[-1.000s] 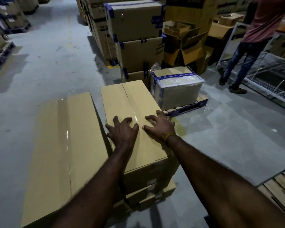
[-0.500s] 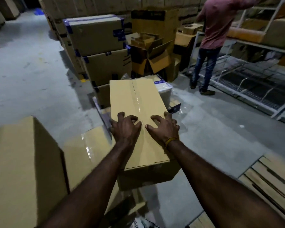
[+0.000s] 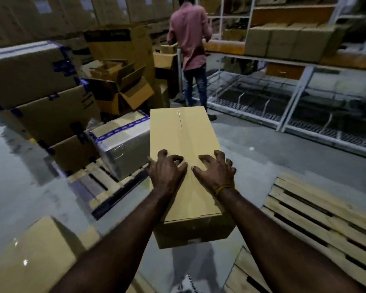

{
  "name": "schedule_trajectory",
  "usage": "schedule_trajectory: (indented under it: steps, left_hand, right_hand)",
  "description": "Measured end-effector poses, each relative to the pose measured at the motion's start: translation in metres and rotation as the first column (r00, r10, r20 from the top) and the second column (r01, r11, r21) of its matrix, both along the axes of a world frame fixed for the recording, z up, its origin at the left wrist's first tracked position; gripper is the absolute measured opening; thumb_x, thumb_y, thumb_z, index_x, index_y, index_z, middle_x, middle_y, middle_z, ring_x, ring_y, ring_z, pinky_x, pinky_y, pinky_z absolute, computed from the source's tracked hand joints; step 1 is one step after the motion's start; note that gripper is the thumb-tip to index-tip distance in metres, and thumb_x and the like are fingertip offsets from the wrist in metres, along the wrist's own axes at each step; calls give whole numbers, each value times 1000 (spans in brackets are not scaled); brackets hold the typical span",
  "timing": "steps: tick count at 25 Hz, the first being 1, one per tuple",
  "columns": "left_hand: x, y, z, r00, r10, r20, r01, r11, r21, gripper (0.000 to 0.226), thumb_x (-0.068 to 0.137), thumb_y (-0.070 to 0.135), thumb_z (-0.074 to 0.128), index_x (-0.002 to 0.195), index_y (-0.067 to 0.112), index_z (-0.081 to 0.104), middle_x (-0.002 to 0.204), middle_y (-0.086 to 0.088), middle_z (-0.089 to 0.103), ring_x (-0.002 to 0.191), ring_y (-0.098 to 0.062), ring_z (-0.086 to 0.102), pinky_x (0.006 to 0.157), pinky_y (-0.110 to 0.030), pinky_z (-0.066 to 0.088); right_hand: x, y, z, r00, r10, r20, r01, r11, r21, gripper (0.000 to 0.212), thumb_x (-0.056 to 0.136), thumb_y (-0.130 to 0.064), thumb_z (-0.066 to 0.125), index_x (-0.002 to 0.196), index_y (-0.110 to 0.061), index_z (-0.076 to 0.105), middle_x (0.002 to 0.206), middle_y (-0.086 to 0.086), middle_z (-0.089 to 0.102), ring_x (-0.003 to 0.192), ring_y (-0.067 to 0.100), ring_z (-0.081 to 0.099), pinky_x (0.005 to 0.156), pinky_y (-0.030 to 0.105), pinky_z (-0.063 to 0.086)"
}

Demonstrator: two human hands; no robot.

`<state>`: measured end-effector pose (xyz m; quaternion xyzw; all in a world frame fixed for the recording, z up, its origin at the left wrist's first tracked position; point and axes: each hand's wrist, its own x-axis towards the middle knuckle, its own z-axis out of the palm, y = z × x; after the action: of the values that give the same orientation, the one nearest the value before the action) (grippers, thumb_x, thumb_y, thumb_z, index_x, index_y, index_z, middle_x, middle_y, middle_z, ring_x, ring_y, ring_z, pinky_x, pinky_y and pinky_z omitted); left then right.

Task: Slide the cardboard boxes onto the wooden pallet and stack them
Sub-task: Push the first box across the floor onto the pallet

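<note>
Brown cardboard box (image 3: 184,157), long and sealed with clear tape along its top seam, above the grey floor (image 3: 268,166) between two pallets. Left hand (image 3: 167,172) and right hand (image 3: 217,172) pressed side by side on its top, fingers spread apart and bent clawlike against the card, gripping nothing; yellow band (image 3: 222,188) at the right wrist. Wooden pallet (image 3: 317,218) of bare slats just right of the box. Another plain box (image 3: 36,254) at near left. Farther left, a film-wrapped box (image 3: 119,142) with blue tape on a second pallet (image 3: 99,185). Beyond, stacked cartons (image 3: 34,89), no legible writing, too blurred. Farthest, a person in a pink shirt (image 3: 189,39) beside metal shelving (image 3: 294,66).
</note>
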<state>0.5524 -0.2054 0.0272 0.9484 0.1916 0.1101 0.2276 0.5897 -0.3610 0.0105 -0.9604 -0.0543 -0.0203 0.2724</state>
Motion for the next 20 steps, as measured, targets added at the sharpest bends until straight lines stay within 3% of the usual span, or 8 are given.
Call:
schedule_trajectory:
  steps: [10, 20]
  left_hand:
    - [139, -90, -20, 961, -273, -36, 273, 962, -23, 37, 80, 56, 62, 112, 40, 70, 142, 8, 43, 135, -36, 28, 103, -53, 31]
    - [349, -89, -43, 802, -593, -70, 593, 805, -21, 36, 80, 56, 65, 110, 38, 71, 143, 7, 44, 131, -31, 30, 101, -50, 33]
  right_hand:
    - [89, -90, -25, 949, -311, -52, 310, 951, -12, 57, 78, -68, 57, 130, -44, 55, 150, -3, 30, 132, 35, 32, 103, 48, 32]
    - [241, -71, -53, 761, -644, -78, 645, 764, -9, 58, 79, -68, 57, 131, -43, 55, 150, -2, 29, 132, 34, 32, 105, 50, 31]
